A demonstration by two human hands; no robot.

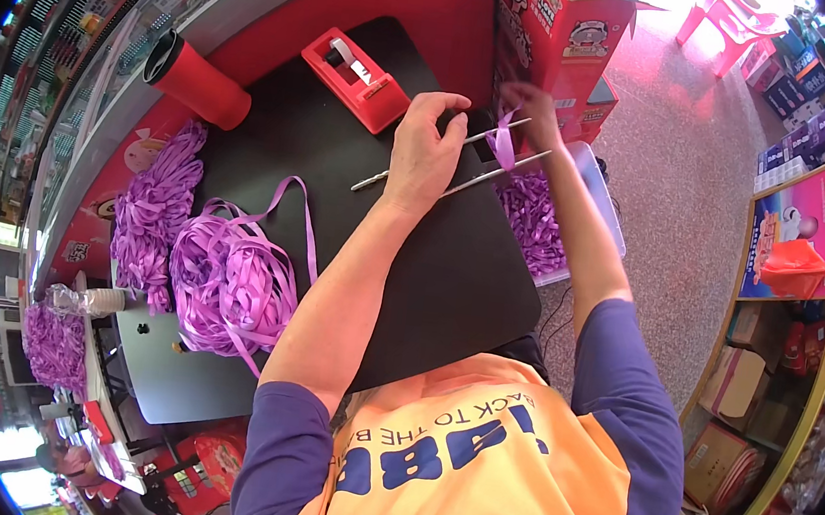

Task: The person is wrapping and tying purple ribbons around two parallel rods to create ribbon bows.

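Observation:
My left hand (pixel 424 148) is closed around two thin silvery rods (pixel 370 182) above a black tabletop. The rods reach out to the right, roughly side by side. Near their right ends a light purple ribbon (pixel 502 144) is looped on them. Close to that ribbon is my right hand (pixel 534 109), blurred by motion, so whether its fingers hold the ribbon is unclear. A loose heap of purple ribbon (pixel 234 284) lies left of my left forearm, with one strand arching onto the table. Another purple bundle (pixel 155 215) lies just beyond it.
The black table (pixel 449 292) carries a red tape dispenser (pixel 356 81) and a red tumbler (pixel 200 82). Below my right forearm stands a pale bin (pixel 600 192) with purple ribbon pieces (pixel 532 220). A red carton (pixel 576 43) rises at the far side. A shelf unit (pixel 785 397) stands right.

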